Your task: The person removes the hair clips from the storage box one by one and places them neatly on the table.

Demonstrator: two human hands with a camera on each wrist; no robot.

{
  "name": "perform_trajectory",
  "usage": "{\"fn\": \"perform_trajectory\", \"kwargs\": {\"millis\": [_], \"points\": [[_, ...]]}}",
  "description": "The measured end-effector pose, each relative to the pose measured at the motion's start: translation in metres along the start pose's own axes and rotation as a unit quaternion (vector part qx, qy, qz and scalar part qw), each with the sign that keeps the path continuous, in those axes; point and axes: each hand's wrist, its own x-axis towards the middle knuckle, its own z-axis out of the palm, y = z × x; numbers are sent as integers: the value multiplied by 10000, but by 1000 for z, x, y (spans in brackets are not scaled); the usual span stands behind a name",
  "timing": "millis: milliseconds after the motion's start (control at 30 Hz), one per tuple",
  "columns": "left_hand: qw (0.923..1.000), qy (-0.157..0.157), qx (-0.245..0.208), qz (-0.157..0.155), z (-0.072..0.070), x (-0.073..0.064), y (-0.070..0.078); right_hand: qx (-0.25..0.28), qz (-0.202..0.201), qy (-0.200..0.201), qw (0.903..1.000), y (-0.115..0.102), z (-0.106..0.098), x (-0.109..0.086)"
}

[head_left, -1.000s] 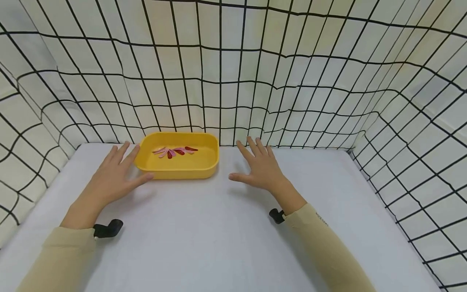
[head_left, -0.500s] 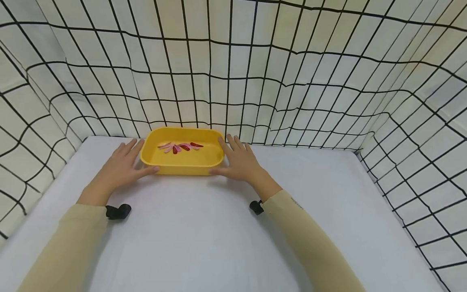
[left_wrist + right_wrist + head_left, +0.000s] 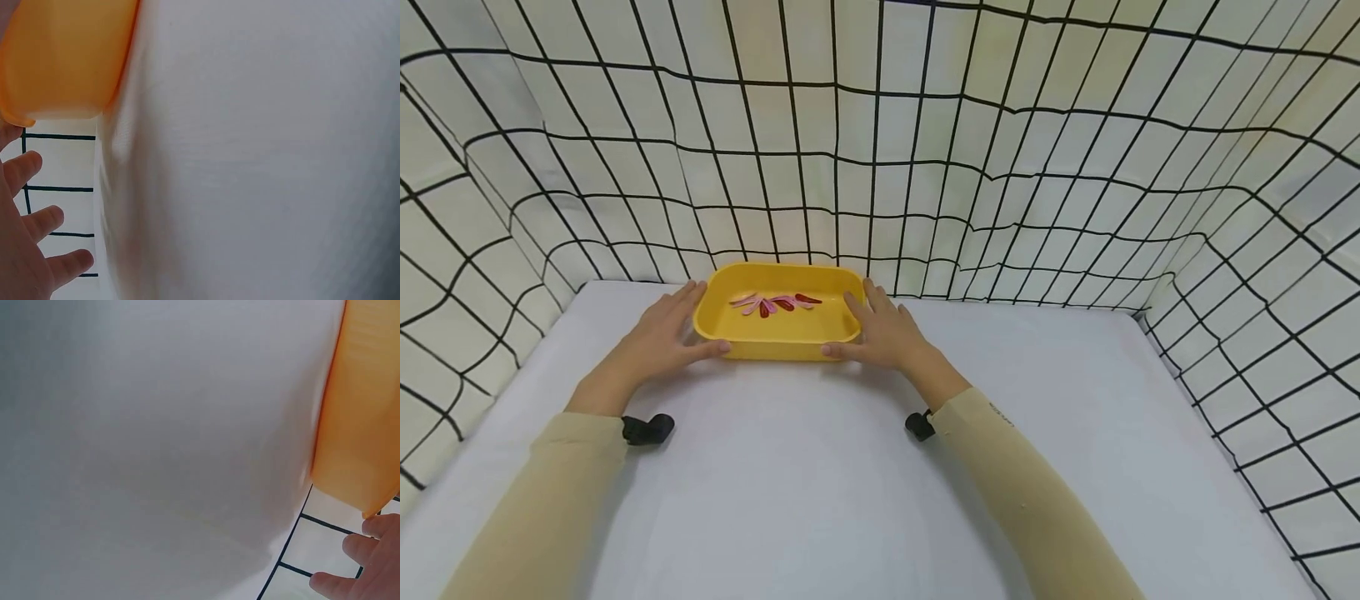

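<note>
A yellow plastic tray (image 3: 775, 350) with rounded corners sits near the far edge of the table. On its floor lies a row of several small pink and red teardrop-shaped pieces (image 3: 784, 305). At the tray's left end is my left hand (image 3: 658, 333), its thumb along the front wall and its straight fingers beside the end wall. My right hand (image 3: 891, 333) mirrors it at the right end, thumb at the front wall and index fingertip over the rim. Both wrist views show the tray's wall in orange tones, with spread fingers (image 3: 45, 222) near its far corner.
A black grid net (image 3: 880, 167) over pale cloth rises behind the table and along both sides. White cloth covers the tabletop (image 3: 820, 483). A small black device (image 3: 649, 429) sticks out from each wrist, beside the beige sleeves.
My right hand has moved left, from beside the tray onto its right end. My left hand has moved slightly closer to the left end. The view has shifted a little.
</note>
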Motion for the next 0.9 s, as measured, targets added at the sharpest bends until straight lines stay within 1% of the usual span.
{"fn": "perform_trajectory", "kwargs": {"millis": [267, 400, 600, 733, 900], "points": [[9999, -35, 61, 84, 2, 1, 1, -104, 72, -28, 9999, 0, 0, -3], [9997, -61, 219, 18, 3, 0, 7, -208, 115, -36, 9997, 0, 0, -4], [9985, 65, 536, 23, 6, -4, 13, -341, 104, -17, 9994, 1, -2, -9], [9981, 129, 603, 72, 5, -7, 19, -399, 87, 28, 9992, 5, -2, -13], [9982, 80, 601, 38, 4, -12, 26, -464, -3, 41, 9989, 9, 0, -18]]}}
